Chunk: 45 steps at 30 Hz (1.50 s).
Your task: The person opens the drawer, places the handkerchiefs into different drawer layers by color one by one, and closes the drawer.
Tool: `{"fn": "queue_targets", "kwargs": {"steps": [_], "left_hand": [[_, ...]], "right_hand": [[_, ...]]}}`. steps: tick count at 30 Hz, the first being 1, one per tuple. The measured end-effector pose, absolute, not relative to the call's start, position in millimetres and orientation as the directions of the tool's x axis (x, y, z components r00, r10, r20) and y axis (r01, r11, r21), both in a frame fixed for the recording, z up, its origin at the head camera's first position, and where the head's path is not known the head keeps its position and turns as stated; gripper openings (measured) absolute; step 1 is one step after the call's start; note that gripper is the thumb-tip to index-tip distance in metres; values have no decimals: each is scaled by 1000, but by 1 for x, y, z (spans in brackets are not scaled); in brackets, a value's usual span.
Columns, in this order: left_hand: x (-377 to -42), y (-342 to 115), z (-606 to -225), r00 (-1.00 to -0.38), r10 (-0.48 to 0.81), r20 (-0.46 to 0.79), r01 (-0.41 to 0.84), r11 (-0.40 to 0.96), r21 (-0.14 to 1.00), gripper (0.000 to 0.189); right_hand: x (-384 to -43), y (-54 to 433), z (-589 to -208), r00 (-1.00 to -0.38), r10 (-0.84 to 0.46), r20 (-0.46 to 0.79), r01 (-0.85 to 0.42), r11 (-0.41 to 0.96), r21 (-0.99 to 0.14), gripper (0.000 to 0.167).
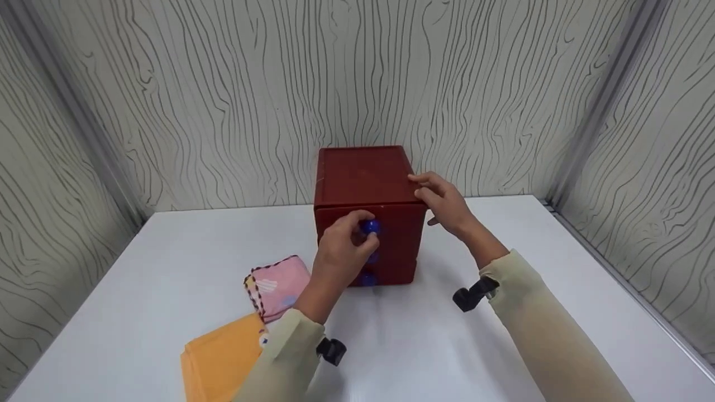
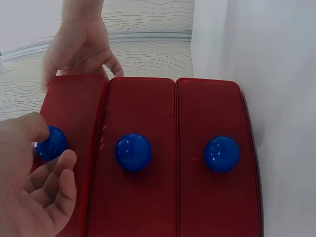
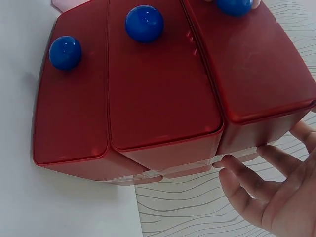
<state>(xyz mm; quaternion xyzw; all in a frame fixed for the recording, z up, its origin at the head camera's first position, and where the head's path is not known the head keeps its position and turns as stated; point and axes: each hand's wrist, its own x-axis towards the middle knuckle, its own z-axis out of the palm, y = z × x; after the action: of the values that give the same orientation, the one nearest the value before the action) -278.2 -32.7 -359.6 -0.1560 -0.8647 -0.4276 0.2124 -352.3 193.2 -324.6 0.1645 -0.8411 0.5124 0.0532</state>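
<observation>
A dark red three-drawer box [image 1: 363, 176] stands on the white table with round blue knobs down its front. My left hand [image 1: 342, 248] pinches the top drawer's knob [image 1: 371, 226] between thumb and fingers. Below it are the middle knob [image 2: 133, 153] and the bottom knob [image 2: 222, 154], both untouched. My right hand [image 1: 448, 205] is at the box's right top edge, with its fingers spread loosely along the side. In the right wrist view, strips of clear tape [image 3: 183, 167] run along the side of the drawers.
Left of the box, a folded pink cloth [image 1: 284, 282] with a dark braided border lies on the white table [image 1: 190, 251]. A folded orange cloth [image 1: 223, 354] lies nearer, partly covered by my left sleeve. Behind the box rises a wood-grain patterned wall [image 1: 268, 100].
</observation>
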Motion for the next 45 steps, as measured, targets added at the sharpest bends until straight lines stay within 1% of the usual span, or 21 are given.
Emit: {"fn": "queue_targets", "kwargs": {"steps": [9, 26, 35, 40, 45], "left_hand": [[-284, -31, -360, -879, 61, 473, 415, 586, 696, 29], [-283, -33, -361, -869, 75, 489, 433, 595, 677, 29], [-281, -32, -368, -878, 38, 476, 401, 601, 691, 30], [-281, -35, -378, -882, 21, 470, 388, 599, 701, 25], [-278, -39, -384, -902, 26, 431, 356, 611, 708, 19]], "right_hand": [[-352, 192, -325, -935, -221, 276, -347, 418, -840, 39], [-353, 192, -328, -933, -212, 291, -355, 410, -840, 39], [-355, 192, -331, -926, -212, 312, -373, 384, -845, 40], [-354, 191, -332, -926, -213, 312, -374, 396, -838, 40], [-353, 192, -330, -926, -211, 312, -373, 401, -836, 40]]}}
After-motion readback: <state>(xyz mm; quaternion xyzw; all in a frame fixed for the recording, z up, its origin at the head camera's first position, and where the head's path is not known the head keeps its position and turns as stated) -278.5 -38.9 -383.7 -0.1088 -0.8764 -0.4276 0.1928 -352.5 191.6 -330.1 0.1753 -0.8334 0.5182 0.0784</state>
